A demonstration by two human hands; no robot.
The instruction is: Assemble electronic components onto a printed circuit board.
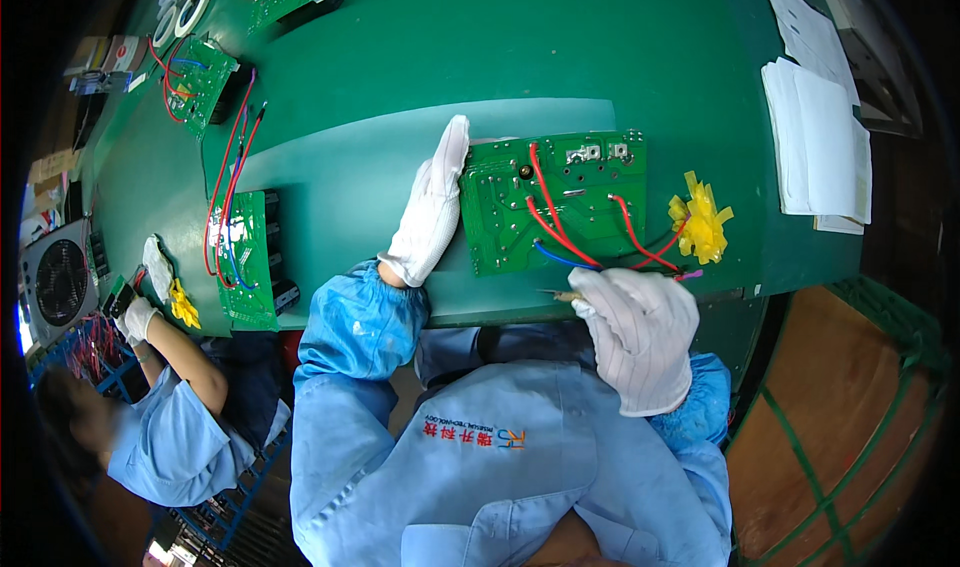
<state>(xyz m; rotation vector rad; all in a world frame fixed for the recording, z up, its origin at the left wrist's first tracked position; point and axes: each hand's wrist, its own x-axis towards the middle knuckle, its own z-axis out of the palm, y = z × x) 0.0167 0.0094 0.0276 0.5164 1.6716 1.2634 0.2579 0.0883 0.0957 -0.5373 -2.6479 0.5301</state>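
A green circuit board [500, 217] lies in front of me, solder side up, with red wires and a blue wire running from it toward my right hand. My left hand [435, 202], in a white glove, rests along the board's left edge with its fingers stretched out; its thumb is hidden. At the board's near edge, my gloved right hand [645, 337] is closed around a slim pointed tool [562, 294], whose tip points left. Most of that tool is covered by the glove. The wires pass just above my right fingers.
Yellow tape strips [703, 219] stick up right of the board. White papers [815, 142] lie at the table's right edge. Another wired board [250, 257] is to the left, with a further board [203, 82] beyond. A co-worker [185, 407] sits at left, near a fan [62, 282].
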